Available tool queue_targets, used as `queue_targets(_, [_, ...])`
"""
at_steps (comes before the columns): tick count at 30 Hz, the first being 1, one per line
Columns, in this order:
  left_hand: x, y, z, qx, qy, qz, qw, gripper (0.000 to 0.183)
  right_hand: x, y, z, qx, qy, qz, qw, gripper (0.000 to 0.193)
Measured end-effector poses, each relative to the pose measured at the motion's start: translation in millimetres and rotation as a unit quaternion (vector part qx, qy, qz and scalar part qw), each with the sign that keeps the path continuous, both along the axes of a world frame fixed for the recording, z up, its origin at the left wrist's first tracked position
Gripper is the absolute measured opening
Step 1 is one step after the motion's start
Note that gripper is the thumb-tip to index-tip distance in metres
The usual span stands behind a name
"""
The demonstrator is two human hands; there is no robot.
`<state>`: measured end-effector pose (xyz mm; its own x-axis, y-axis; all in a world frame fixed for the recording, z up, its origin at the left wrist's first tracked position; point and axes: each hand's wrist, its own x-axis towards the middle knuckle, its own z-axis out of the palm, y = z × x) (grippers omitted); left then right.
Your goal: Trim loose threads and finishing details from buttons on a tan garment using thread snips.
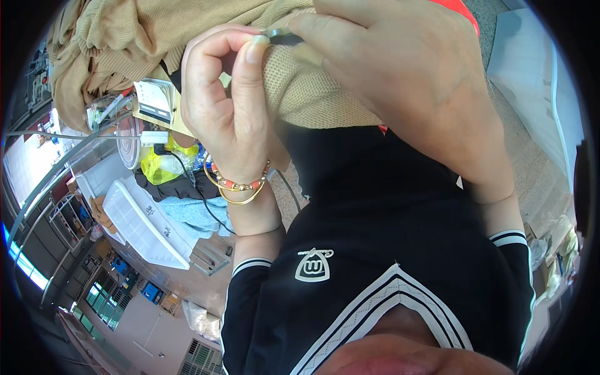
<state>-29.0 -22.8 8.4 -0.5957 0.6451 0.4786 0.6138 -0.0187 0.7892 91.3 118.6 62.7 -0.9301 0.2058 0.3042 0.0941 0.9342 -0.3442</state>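
Observation:
Tan knitted fabric [319,94] lies across my lap, its mesh pulled up between my hands. My left hand [228,94] is closed, thumb and forefinger pinched at the upper left edge of this knit; gold and orange bangles circle the wrist. My right hand [412,69] arches over the fabric with curled fingers, their tips partly blurred. Between the fingertips of both hands shows a small grey, metal-looking piece [278,33], too small to name. What sits inside the right fingers is hidden.
More tan knitwear [119,37] is heaped at the far left. Beside it are a booklet [156,100], a yellow plastic bag [165,165] and a cable with a white plug [154,138]. A white plastic bin [147,219] stands left; a pale translucent sheet [531,81] is at right.

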Motion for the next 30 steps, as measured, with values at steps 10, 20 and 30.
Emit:
queue_targets(10, [-51.0,-61.0,-18.1,0.033,-0.069,0.147,0.986,0.026,15.8,12.3,-4.3,-0.113,0.051,0.002,0.992,0.033])
queue_targets(20, [-27.9,-92.2,-36.4,-0.010,-0.193,0.051,0.980,0.015,11.5,8.7,-34.8,-0.179,0.078,-0.013,0.981,0.034])
queue_targets(30, [-21.3,-84.8,-30.3,-0.067,-0.149,-0.055,0.985,0.035,0.1,-14.5,-25.0,-0.129,0.127,0.068,0.981,0.056])
